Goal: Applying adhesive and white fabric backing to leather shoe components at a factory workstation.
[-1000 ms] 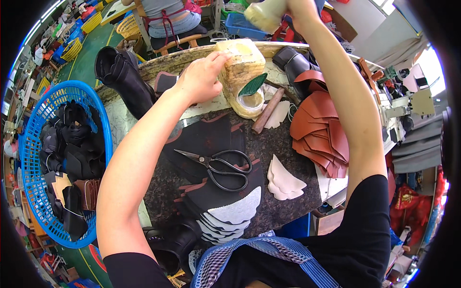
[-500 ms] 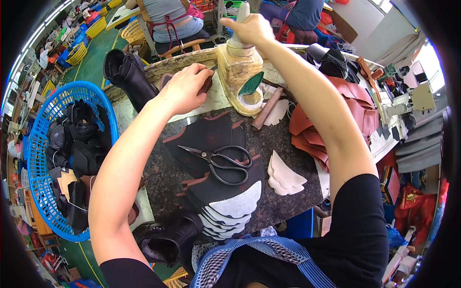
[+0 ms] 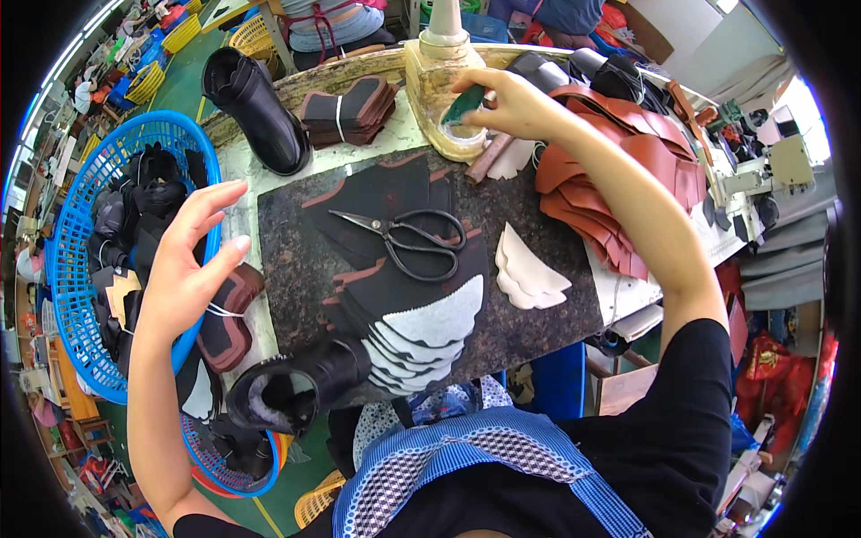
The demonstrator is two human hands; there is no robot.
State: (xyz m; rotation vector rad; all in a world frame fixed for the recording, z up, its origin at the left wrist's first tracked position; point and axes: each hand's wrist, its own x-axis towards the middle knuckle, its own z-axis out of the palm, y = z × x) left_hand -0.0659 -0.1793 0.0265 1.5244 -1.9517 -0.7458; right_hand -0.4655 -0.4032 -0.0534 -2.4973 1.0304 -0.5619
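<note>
My right hand has its fingers closed round a green flat spreader at the mouth of a yellowed, glue-crusted dispenser. My left hand hangs open, fingers spread, over the near-right rim of the blue basket and beside a tied bundle of brown-edged pieces. Between my hands, black scissors lie on overlapping black cut pieces. Nearer me is a fanned row of black pieces with whitish patches. Cream pieces lie to their right.
One black boot lies at the back left and another at the front edge. Behind the dark slab sits a second tied bundle. Reddish-brown leather pieces are heaped under my right forearm. A wooden stick lies beside the dispenser.
My right hand has left the dispenser's top and come down to the green spreader. My left hand has moved off the back bundle, toward me and left, to the basket's side.
</note>
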